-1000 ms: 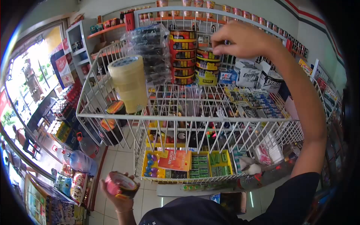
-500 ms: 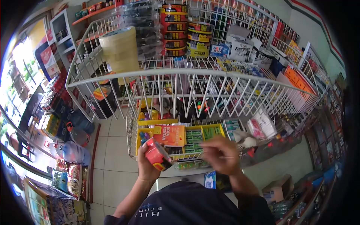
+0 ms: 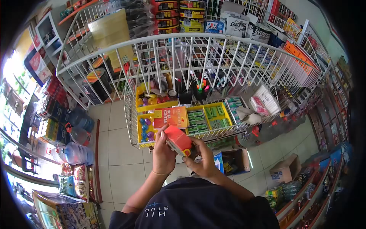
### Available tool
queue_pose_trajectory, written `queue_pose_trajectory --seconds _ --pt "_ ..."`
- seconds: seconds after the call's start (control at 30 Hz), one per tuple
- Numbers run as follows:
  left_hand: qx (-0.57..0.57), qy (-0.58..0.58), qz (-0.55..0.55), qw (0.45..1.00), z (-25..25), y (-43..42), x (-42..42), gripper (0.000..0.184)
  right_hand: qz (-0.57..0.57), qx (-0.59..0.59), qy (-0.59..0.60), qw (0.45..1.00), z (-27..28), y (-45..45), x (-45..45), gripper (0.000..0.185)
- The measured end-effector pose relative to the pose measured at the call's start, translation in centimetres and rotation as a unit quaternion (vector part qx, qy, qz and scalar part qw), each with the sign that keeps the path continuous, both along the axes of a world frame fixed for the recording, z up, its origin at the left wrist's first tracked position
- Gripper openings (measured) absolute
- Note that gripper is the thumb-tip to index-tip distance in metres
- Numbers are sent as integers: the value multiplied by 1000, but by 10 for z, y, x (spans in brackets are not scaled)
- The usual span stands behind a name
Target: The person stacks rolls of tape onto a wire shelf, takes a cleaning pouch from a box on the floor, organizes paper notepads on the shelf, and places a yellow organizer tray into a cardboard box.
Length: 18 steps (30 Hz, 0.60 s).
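Centrally, you hold a red tape roll [image 3: 178,138] between both hands, in front of your dark shirt [image 3: 171,204] and on the near side of the white wire rack [image 3: 213,35]. Your left hand [image 3: 164,152] curls about the roll's left side, fingers at its upper edge; your right hand [image 3: 203,158] closes narrowly on its right end, beside a yellow patch [image 3: 187,152]. The exact contact of the right fingertips is partly hidden. Judged by its look, the roll should be fairly light, stiff in the round, smooth on its outer face and hard to damage; a grip across its width, rim to rim, is likely the surest. Beyond the roll lies an orange-red notepad [image 3: 177,115] marked "NOTA KONTAN", with green packs [image 3: 196,121] to its right.
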<state>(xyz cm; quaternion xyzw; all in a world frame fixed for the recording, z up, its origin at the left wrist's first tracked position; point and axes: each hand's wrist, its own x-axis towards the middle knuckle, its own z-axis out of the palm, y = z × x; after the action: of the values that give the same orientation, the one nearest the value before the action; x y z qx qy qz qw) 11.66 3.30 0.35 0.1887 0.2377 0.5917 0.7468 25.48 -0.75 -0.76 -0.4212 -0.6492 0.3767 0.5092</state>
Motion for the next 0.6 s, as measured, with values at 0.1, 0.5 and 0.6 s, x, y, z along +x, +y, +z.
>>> queue_pose_trajectory --seconds 0.1,0.5,0.6 --pt "14 27 -6 1000 5 -7 -6 37 -19 -20 53 998 -5 -10 -2 53" --pt "179 253 -4 951 -1 -27 -24 46 -15 -156 369 916 -17 -14 4 43" --pt "175 231 -17 957 7 -32 -22 50 10 -205 417 885 -24 -13 5 35"
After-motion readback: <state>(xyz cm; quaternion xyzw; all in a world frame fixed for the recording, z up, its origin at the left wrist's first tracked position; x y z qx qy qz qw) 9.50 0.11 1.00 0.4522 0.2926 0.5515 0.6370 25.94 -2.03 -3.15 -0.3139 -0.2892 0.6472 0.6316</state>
